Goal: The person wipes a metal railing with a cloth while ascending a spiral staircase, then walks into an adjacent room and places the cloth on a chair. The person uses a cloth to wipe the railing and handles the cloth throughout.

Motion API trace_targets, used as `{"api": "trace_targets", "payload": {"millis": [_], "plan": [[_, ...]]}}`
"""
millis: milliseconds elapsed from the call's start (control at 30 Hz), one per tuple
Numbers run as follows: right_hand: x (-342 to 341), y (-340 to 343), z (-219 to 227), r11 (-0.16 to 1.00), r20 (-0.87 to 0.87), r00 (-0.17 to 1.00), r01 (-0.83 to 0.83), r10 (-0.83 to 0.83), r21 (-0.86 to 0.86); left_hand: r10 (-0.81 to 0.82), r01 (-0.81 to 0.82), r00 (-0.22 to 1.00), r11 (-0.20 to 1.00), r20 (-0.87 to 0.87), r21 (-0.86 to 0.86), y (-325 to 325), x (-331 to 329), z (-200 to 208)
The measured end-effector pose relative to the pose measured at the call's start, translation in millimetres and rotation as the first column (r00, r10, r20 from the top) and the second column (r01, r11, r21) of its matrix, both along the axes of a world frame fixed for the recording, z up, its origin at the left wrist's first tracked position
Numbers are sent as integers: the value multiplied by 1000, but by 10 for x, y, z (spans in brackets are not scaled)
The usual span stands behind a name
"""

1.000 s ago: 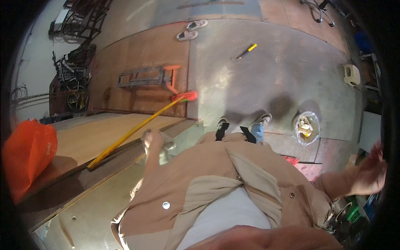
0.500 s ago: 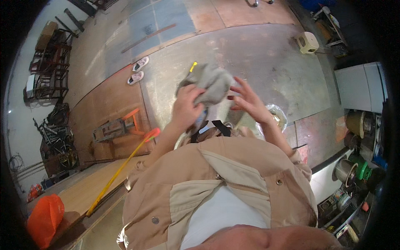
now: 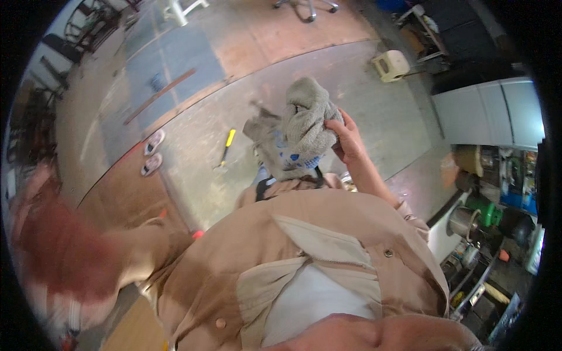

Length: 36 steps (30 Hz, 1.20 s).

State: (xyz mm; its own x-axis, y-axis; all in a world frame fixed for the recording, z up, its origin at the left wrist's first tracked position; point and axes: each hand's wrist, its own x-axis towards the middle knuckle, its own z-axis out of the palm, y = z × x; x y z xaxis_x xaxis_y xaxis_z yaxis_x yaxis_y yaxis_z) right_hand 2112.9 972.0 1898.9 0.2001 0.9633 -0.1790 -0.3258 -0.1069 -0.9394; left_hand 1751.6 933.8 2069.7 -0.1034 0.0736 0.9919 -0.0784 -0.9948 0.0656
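My right hand (image 3: pixel 346 137) grips a bunched grey towel-like cloth (image 3: pixel 309 123) at its right side, thumb on the near face. The cloth's lower part hangs loosely toward my waist and shows a blue pattern. My left hand (image 3: pixel 58 240) is far out at the left edge, away from the cloth. It is smeared by motion, so its fingers and anything in them cannot be made out. On the floor left of the cloth lies a hammer (image 3: pixel 227 146) with a yellow-and-black handle, its head toward me.
A pair of light shoes (image 3: pixel 153 153) stands on the brown floor board at left. Farther off are a cream plastic stool (image 3: pixel 391 65) and a wheeled chair base (image 3: pixel 307 10). White cabinets (image 3: pixel 486 114) and a cluttered shelf with a metal pot (image 3: pixel 462 222) line the right side.
The grey cloth has passed from my left hand to my right, which has closed on it. My left hand has swung out to the far left. The view has turned, and the hammer shows fully.
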Motion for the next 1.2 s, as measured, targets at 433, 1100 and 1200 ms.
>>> {"api": "trace_targets", "payload": {"millis": [433,1100,1200], "plan": [[973,2000,281,814,20,814,578,-580,67,-318,418,849,893,-423,168,2380,1025,283],[2176,6483,1635,925,36,957,269,-288,267,-490,602,707,796,-511,69,6393,2928,1433],[2102,6845,1520,945,104,950,273,-295,182,-470,596,713,797,-520,96,6909,2883,1523]]}}
